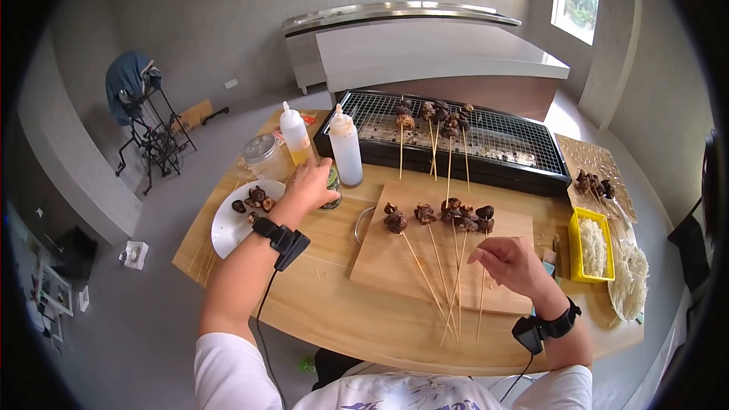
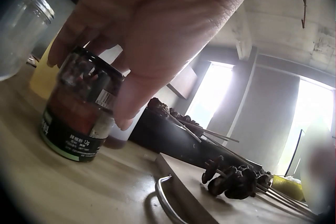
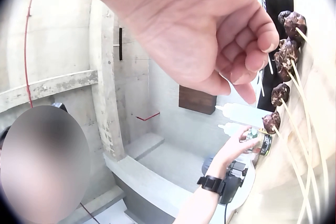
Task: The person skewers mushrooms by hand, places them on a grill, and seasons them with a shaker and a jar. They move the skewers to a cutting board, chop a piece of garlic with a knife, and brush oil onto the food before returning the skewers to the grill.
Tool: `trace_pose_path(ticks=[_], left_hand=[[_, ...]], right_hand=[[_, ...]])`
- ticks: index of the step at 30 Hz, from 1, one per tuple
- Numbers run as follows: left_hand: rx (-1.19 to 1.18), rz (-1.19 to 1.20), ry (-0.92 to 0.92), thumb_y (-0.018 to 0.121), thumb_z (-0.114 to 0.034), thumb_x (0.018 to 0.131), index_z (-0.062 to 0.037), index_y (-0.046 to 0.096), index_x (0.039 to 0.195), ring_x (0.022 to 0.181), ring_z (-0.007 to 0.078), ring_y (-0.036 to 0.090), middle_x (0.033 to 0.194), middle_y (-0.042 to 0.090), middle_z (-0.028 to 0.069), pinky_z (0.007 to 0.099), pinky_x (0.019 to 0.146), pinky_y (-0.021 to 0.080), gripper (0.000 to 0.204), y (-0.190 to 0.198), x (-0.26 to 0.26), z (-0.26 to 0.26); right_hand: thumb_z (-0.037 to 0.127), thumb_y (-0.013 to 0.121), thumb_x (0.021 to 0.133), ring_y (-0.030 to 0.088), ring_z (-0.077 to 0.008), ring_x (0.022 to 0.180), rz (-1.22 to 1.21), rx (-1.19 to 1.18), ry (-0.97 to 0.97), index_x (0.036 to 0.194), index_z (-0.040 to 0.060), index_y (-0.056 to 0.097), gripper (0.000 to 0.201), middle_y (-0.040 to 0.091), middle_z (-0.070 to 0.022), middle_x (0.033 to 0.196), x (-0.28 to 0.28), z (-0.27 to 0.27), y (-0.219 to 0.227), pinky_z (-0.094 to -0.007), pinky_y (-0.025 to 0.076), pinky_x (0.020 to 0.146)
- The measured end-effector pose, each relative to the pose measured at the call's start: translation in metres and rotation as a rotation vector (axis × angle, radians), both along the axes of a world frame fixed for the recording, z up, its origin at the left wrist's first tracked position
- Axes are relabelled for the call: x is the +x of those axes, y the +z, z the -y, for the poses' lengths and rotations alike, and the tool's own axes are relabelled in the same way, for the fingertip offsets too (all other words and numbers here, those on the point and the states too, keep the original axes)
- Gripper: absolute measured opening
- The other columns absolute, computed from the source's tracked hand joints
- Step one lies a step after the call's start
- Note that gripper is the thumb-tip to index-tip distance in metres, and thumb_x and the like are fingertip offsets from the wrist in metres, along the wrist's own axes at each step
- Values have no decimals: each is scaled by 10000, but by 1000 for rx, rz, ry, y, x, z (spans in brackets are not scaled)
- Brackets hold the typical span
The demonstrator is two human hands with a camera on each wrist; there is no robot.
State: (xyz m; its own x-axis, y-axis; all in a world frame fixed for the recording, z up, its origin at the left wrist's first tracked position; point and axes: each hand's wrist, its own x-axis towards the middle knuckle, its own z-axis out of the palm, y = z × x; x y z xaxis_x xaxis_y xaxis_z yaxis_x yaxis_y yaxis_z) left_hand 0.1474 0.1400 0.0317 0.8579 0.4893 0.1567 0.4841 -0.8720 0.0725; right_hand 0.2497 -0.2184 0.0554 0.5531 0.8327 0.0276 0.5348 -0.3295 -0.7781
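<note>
My left hand (image 1: 305,184) is at a small glass spice jar (image 2: 79,111) with a dark lid, red contents and a black-and-green label. Its fingers curl round the jar's upper part, with the thumb on the near side. The jar stands on the wooden table beside two squeeze bottles, one clear (image 1: 345,153) and one with yellow liquid (image 1: 295,135). Over the cutting board (image 1: 380,254), my right hand (image 1: 515,266) hangs with loosely bent fingers and holds nothing. Several skewers of dark mushrooms (image 1: 425,215) lie on the board close to it.
Behind the board stands a black grill (image 1: 380,150) bearing more skewers. A white plate (image 1: 228,231) of mushroom pieces and a lidded jar (image 1: 263,153) are on the left. To the right are a yellow basket (image 1: 577,258) of white strands, a brush (image 1: 550,257) and a gold tray (image 1: 581,152).
</note>
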Motion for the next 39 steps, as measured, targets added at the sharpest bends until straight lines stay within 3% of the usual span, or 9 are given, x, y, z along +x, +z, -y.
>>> trace_pose_path(ticks=[5, 8, 12, 14, 17, 19, 21, 28, 39], left_hand=[[202, 186, -102, 689, -263, 716, -59, 491, 1170, 957, 344, 550, 1051, 552, 180, 407, 823, 452, 536, 20, -18, 36], [-271, 369, -316, 653, -226, 768, -2, 565, 941, 839, 310, 604, 892, 619, 157, 390, 756, 475, 297, 32, -3, 65], [-441, 425, -256, 616, -296, 798, -2, 554, 961, 904, 309, 596, 973, 620, 165, 376, 787, 468, 342, 17, 57, 68], [-570, 302, -170, 577, -336, 846, 35, 509, 1106, 703, 200, 648, 906, 628, 140, 319, 606, 521, 459, 5, 90, 57], [-862, 153, -28, 568, -361, 852, 73, 498, 1084, 613, 198, 645, 858, 616, 146, 292, 497, 526, 497, 13, 109, 67], [-840, 166, -43, 568, -354, 853, 73, 502, 1034, 568, 220, 638, 833, 608, 147, 293, 439, 522, 469, 8, 118, 66], [-1076, 139, -96, 558, -344, 863, 58, 497, 976, 557, 223, 634, 829, 608, 136, 301, 432, 515, 422, 3, 128, 65], [-1403, 240, -97, 588, -256, 855, 18, 514, 945, 532, 196, 599, 778, 619, 109, 287, 422, 478, 298, -9, 136, 63], [-1271, 290, -114, 561, -156, 804, -4, 583, 848, 510, 183, 605, 690, 625, 97, 287, 428, 479, 160, -21, 143, 59]], right_hand=[[175, 511, 899, 551, -84, 522, -277, 192, -91, 938, 2, 629, 213, 536, -7, 598, 43, -1, -1, -202, 457, 468], [195, 535, 888, 608, -128, 629, -460, 275, -157, 1005, -18, 601, 252, 602, -63, 723, 82, -20, 1, -256, 535, 587], [223, 550, 876, 629, -177, 700, -399, 381, -272, 1041, -38, 579, 309, 621, -105, 834, 136, -61, -14, -294, 551, 659], [238, 560, 865, 632, -188, 704, -326, 243, -360, 1026, -51, 581, 331, 623, -114, 824, 149, -79, -16, -290, 553, 650], [233, 559, 849, 640, -189, 730, -296, -7, -348, 975, -66, 593, 326, 635, -146, 844, 148, -97, -13, -268, 552, 620], [259, 560, 852, 644, -207, 753, -328, -12, -314, 972, -62, 592, 344, 636, -153, 854, 146, -105, -13, -287, 554, 651], [284, 560, 855, 648, -226, 775, -364, -19, -283, 969, -59, 592, 362, 637, -161, 864, 148, -110, -18, -306, 555, 683], [250, 504, 889, 608, -291, 915, -955, 198, -89, 1044, -45, 507, 333, 605, -211, 975, 154, -128, -42, -370, 499, 837], [225, 452, 911, 594, -271, 830, -1169, 329, -76, 981, -14, 470, 250, 580, -174, 888, 137, -164, -58, -392, 500, 792]])
